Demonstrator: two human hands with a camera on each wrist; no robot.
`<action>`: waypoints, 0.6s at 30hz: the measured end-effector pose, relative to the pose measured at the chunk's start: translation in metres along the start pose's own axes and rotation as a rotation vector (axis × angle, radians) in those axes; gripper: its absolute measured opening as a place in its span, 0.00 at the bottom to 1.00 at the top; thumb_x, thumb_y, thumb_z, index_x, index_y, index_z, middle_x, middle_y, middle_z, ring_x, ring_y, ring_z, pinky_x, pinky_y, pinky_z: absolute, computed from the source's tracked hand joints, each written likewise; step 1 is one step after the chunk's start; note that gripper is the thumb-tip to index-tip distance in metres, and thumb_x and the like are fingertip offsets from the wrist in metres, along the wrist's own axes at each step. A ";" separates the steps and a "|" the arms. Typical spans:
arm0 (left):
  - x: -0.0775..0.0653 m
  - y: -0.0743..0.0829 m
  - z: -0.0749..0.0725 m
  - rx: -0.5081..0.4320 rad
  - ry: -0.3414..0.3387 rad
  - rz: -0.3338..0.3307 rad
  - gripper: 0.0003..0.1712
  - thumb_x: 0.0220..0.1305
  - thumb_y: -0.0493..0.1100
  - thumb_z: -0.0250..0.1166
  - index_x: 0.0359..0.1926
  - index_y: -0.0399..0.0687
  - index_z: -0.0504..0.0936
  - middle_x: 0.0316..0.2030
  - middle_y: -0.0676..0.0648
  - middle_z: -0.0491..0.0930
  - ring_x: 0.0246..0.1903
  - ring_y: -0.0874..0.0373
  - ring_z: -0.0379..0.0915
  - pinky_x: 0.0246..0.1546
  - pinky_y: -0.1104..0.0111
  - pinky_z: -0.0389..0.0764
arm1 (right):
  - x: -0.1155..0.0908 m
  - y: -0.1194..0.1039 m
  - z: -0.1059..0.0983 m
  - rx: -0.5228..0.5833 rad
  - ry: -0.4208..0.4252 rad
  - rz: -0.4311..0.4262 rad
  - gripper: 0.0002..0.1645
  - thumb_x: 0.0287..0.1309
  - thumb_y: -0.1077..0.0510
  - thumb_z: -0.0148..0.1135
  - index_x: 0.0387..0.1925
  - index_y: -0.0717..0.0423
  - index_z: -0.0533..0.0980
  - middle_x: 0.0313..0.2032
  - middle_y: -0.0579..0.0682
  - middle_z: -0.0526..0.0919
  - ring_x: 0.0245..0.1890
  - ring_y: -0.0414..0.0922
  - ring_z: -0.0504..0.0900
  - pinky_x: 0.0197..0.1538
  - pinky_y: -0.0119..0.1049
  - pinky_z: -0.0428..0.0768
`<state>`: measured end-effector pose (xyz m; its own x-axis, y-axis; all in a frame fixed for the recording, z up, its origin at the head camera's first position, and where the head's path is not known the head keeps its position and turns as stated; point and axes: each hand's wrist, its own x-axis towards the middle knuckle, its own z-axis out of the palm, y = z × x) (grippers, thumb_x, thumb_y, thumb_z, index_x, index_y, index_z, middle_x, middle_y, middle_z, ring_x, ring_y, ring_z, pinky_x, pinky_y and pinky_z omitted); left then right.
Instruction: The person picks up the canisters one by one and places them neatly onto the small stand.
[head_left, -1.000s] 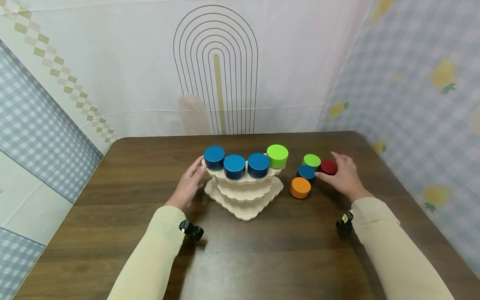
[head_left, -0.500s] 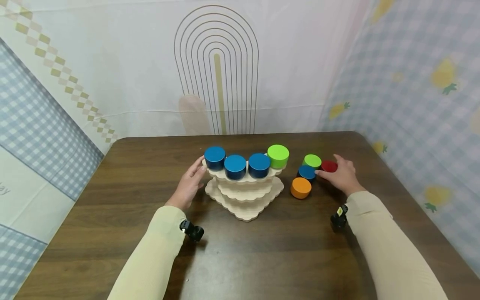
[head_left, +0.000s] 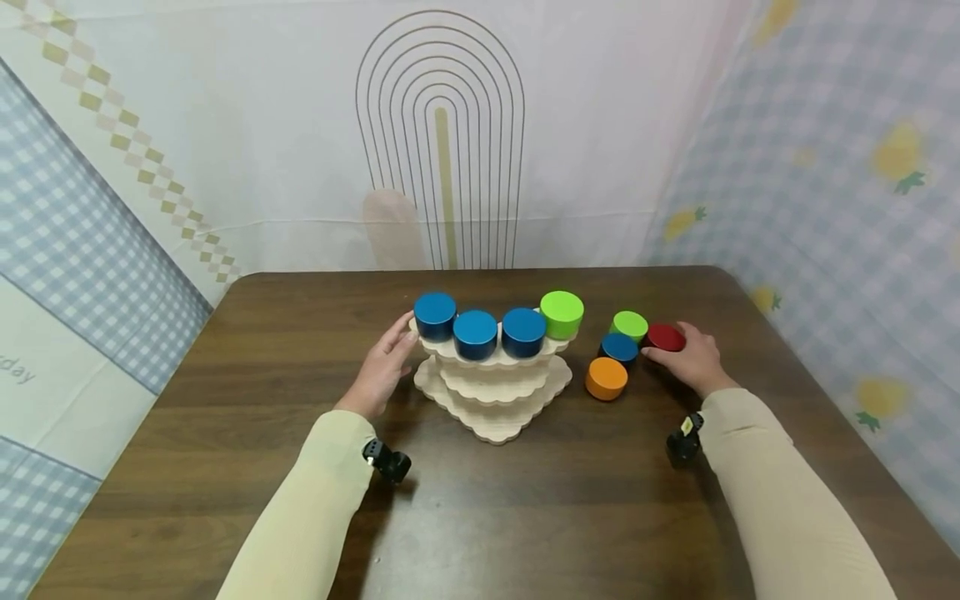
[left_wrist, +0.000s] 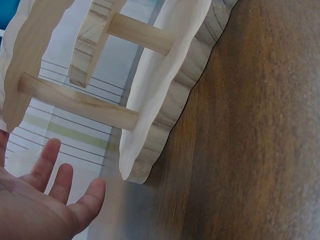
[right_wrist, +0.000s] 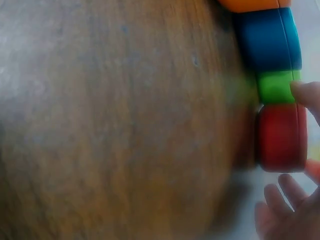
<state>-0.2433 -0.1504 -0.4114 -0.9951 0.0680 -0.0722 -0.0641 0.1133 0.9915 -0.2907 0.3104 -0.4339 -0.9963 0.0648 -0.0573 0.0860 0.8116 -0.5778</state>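
A pale wooden stand with scalloped tiers [head_left: 491, 387] holds three blue round tins [head_left: 476, 333] and one green tin [head_left: 562, 313] on its top tier. My left hand [head_left: 381, 371] touches the left end of that tier. In the left wrist view, three loosely extended fingers [left_wrist: 62, 182] show below the tier, beside a wooden peg [left_wrist: 75, 102]. To the right of the stand, my right hand [head_left: 692, 358] holds a red tin [head_left: 665, 337] between thumb and fingers. In the right wrist view the thumb lies at the upper side of the red tin [right_wrist: 282, 137].
Beside the red tin stand a smaller green tin [head_left: 629, 324], a blue tin [head_left: 618, 347] and an orange tin [head_left: 606, 379], close together on the dark wooden table [head_left: 480, 517]. A patterned cloth [head_left: 300, 150] hangs behind the table's far edge.
My right hand has closed in around the red tin, its thumb drawing nearer to it. My left hand keeps its place at the stand. The view has shifted slightly.
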 end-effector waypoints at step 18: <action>0.000 0.001 0.000 0.003 -0.003 -0.017 0.30 0.76 0.54 0.46 0.75 0.61 0.54 0.73 0.44 0.53 0.72 0.46 0.48 0.65 0.44 0.59 | 0.003 0.001 0.004 0.028 -0.001 0.055 0.47 0.61 0.45 0.60 0.64 0.76 0.54 0.57 0.76 0.59 0.56 0.69 0.57 0.54 0.61 0.72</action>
<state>-0.2439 -0.1507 -0.4109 -0.9936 0.0691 -0.0895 -0.0811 0.1170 0.9898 -0.2936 0.3091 -0.4383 -0.9900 0.1080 -0.0906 0.1408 0.7902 -0.5964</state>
